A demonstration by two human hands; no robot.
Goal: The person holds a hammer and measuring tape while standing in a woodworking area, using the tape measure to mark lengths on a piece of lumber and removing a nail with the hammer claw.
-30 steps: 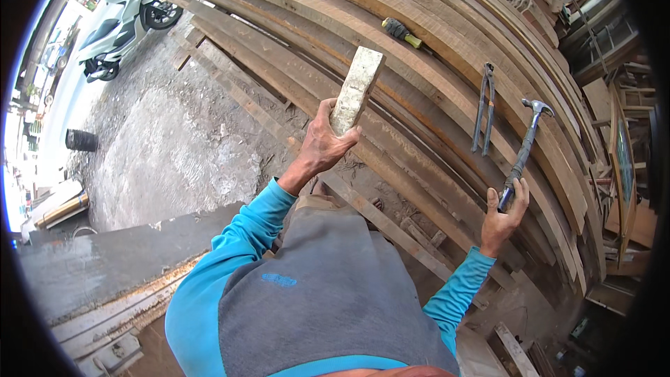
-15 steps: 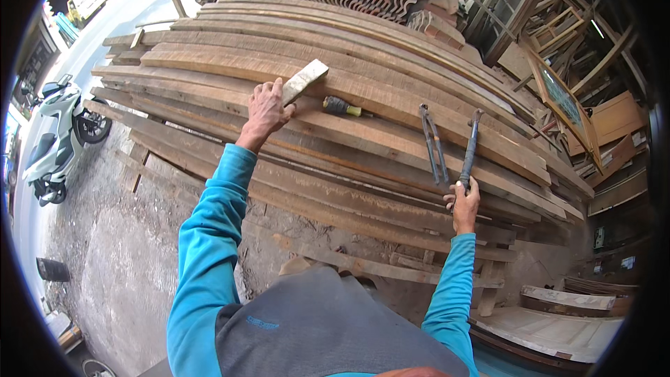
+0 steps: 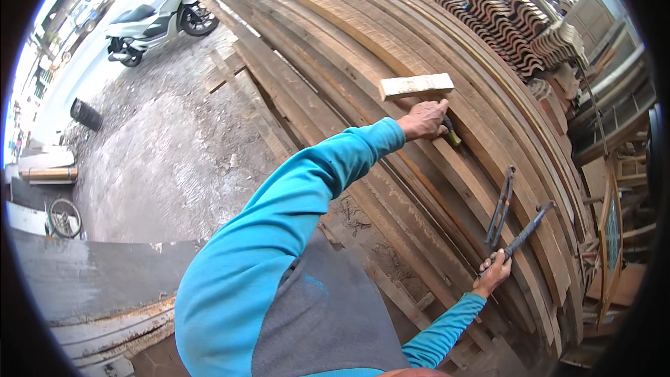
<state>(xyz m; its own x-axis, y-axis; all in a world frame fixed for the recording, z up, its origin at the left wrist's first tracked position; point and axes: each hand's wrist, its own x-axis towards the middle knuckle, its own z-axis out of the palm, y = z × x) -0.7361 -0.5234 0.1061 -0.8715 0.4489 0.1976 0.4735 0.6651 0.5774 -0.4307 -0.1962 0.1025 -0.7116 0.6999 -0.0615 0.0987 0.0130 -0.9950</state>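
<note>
My left hand (image 3: 424, 121) has its fingers curled just below a pale wooden block (image 3: 417, 86) on the stacked planks. It overlaps the dark part of a tool with a yellow-green end (image 3: 453, 138); whether the fingers grip that tool is hidden. My right hand (image 3: 494, 270) is closed around the dark grip of a hammer (image 3: 523, 236), low on its handle. The hammer slants over the planks, its head pointing away to the right. Just left of the hammer lies a pair of long-handled pincers (image 3: 500, 209), its jaws at the far end.
Long wooden planks (image 3: 328, 49) form a broad stack under both hands. Beyond it stand piled wavy roof tiles (image 3: 481, 14). A white and grey motorbike (image 3: 157, 14) is parked at the far left, with a black bucket (image 3: 86, 114) nearer. A framed pane (image 3: 611, 241) leans at the right.
The view has swung left. The pale block has turned from slanting upright in my left hand to lying crosswise above it. My left hand has shifted toward the yellow-ended tool; my right still grips the hammer.
</note>
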